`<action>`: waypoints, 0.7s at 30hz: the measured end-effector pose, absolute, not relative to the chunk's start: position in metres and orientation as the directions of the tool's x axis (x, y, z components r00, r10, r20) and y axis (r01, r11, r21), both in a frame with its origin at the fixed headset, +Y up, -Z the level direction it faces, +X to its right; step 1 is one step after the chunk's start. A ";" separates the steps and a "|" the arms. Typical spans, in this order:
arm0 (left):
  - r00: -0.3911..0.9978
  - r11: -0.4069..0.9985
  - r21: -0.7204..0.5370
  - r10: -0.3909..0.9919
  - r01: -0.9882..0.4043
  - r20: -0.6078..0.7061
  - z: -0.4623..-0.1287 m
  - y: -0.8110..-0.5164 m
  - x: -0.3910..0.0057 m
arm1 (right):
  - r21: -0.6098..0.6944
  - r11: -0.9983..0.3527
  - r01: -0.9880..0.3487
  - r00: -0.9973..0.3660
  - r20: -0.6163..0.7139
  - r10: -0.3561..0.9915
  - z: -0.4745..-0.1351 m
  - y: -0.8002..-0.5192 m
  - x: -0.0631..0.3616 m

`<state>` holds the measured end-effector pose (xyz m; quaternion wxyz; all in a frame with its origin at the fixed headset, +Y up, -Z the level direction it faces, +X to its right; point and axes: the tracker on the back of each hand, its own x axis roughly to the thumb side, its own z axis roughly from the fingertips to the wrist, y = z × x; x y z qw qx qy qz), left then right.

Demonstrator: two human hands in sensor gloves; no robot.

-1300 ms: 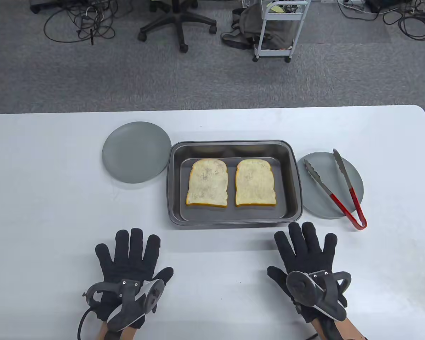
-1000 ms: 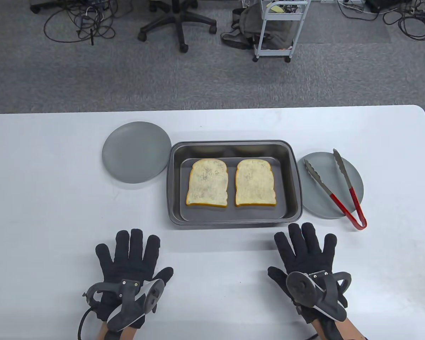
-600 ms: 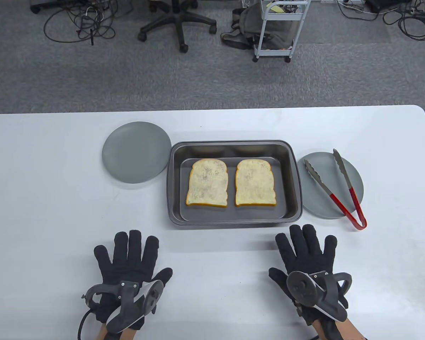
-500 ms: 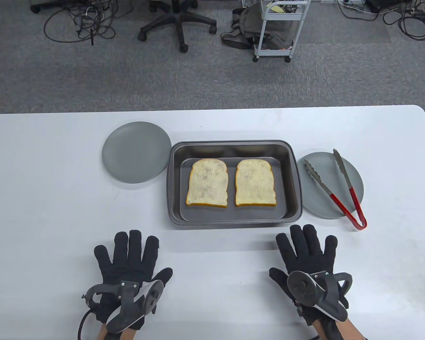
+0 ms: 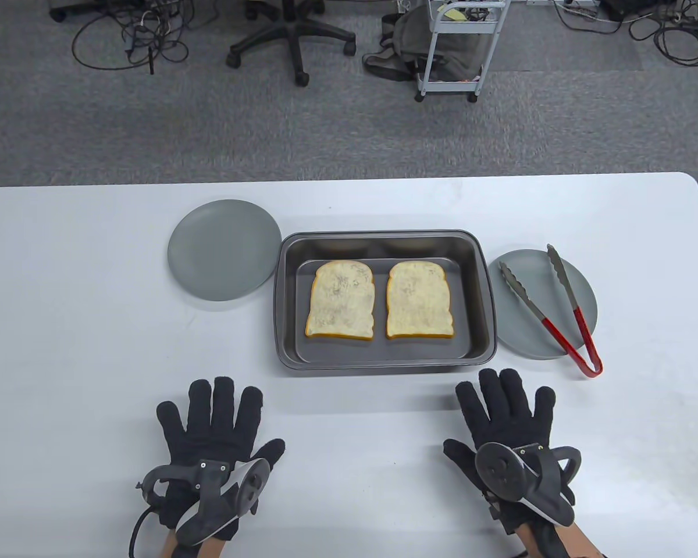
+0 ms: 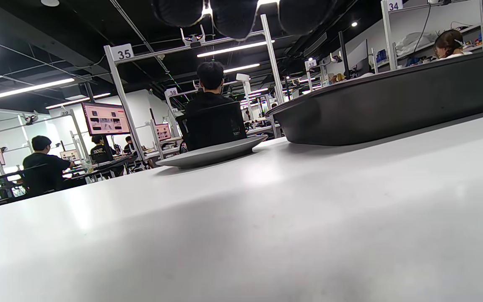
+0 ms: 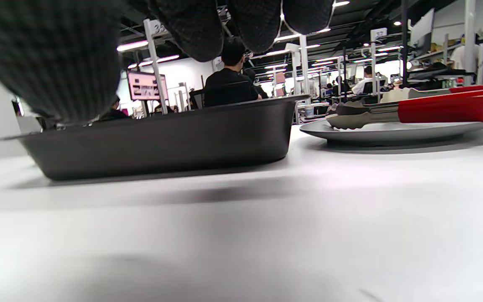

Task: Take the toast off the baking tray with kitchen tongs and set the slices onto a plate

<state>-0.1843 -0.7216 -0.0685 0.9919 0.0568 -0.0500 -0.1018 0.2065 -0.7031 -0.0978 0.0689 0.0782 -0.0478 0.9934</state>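
Observation:
Two slices of toast, the left slice and the right slice, lie side by side in a dark baking tray at mid table. Red-handled metal tongs rest spread apart across a grey plate right of the tray. Another grey plate sits bare at the tray's left. My left hand lies flat with spread fingers in front of the tray's left end. My right hand lies flat below the tray's right corner, a short way from the tongs' handle. From the right wrist, the tray wall and tongs show.
The white table ends at a far edge, with grey carpet, an office chair, a small cart and loose cables beyond. From the left wrist, the bare plate and the tray wall stand ahead; people sit at desks behind.
My right hand has shifted slightly to the right and toward me. The left hand, toast, tray and tongs stay where they were.

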 end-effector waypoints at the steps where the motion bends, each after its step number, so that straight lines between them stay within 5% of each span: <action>1: 0.975 0.973 0.124 -0.205 0.193 0.089 -0.069 -0.722 -0.184 | -0.090 -0.986 -0.142 -0.981 0.145 0.128 -0.101 -0.701 0.210; 13: 0.974 0.973 0.135 -0.201 0.186 0.106 -0.069 -0.721 -0.181 | -0.058 -0.974 -0.221 -0.955 -0.188 0.228 -0.173 -0.678 0.291; 21: 0.974 0.975 0.125 -0.196 0.182 0.110 -0.070 -0.721 -0.181 | 0.058 -0.958 -0.281 -0.888 -0.396 0.236 -0.225 -0.691 0.331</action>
